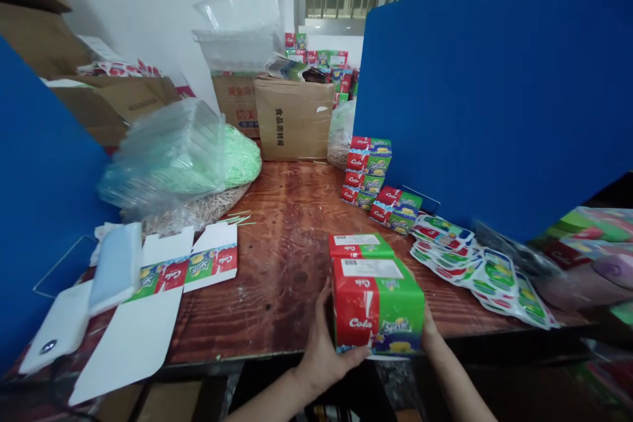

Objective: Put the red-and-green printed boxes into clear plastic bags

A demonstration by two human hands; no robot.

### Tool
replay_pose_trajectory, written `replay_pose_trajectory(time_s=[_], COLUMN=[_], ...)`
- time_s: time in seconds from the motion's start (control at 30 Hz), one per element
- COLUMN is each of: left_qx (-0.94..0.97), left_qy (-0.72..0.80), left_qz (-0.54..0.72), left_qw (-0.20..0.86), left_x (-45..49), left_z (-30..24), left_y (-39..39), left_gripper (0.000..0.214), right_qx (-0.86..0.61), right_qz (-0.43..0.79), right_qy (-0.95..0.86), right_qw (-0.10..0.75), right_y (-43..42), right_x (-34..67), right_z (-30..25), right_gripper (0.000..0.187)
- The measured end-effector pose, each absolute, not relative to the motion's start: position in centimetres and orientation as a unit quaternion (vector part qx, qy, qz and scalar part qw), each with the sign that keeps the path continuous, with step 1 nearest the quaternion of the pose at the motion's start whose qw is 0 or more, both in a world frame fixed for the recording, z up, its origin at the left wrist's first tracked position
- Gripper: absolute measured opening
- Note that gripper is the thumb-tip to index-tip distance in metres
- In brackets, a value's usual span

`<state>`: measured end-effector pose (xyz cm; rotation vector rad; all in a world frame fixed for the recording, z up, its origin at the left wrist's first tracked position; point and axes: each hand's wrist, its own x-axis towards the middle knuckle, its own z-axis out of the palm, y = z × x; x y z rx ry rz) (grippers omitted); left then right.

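Note:
My left hand [324, 349] grips the left side of a red and green Cola and Sprite box [378, 313] at the table's front edge, its thumb across the lower front. On the right side of the same box rests my right hand [430, 330], its fingers mostly hidden behind it. A second box [359, 245] of the same print sits directly behind, touching or nearly so; both carry white labels on top. Left of my hands lies an unfolded flat carton [171, 273], partly printed and partly plain white.
Stacked boxes [366, 175] stand right of centre by a blue partition [469, 92]. Flat printed packs [475, 267] spread to the right. Clear plastic trays [173, 151] and green shredded filler [242, 155] lie left. A cardboard carton [295, 120] stands at the back.

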<state>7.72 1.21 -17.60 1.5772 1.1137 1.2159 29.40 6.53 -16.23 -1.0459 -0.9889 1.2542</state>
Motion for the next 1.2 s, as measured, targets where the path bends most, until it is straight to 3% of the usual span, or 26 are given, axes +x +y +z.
replay_pose_trajectory(time_s=[0.2,0.3,0.43,0.53,0.7,1.0,1.1,1.2], left_qx=[0.671,0.663,0.660,0.647,0.643,0.635,0.651,0.698], left_qy=[0.466,0.467,0.480,0.501,0.491,0.468,0.499,0.531], left_qz=[0.428,0.440,0.446,0.446,0.440,0.472,0.451,0.394], left_qw=[0.387,0.386,0.368,0.363,0.390,0.394,0.353,0.275], left_x=[6.3,6.4,6.7,6.9,6.6,4.0,1.2,-2.0], left_z=[-18.5,-17.7,-17.1,-17.2,-17.3,-17.4,-16.1,-12.5], left_y=[0.5,0.7,0.9,0.8,1.1,2.2,2.7,3.4], left_gripper=[0.112,0.119,0.119,0.120,0.132,0.113,0.109,0.103], right_qx=[-0.431,-0.403,-0.394,-0.384,-0.397,-0.444,-0.487,-0.534], right_qz=[0.477,0.473,0.488,0.549,0.580,0.449,0.354,0.211], right_qy=[-0.469,-0.488,-0.557,-0.560,-0.514,-0.505,-0.581,-0.694], right_qw=[0.606,0.612,0.543,0.487,0.491,0.588,0.548,0.434], right_y=[4.4,5.3,7.7,9.3,10.8,11.2,10.6,9.8], right_x=[29.3,30.1,30.9,30.8,30.9,33.4,35.2,36.2], right_z=[-17.7,-16.3,-12.9,-12.1,-13.7,-13.8,-11.1,-7.7], right_gripper=[0.066,0.066,0.081,0.078,0.071,0.066,0.071,0.079])
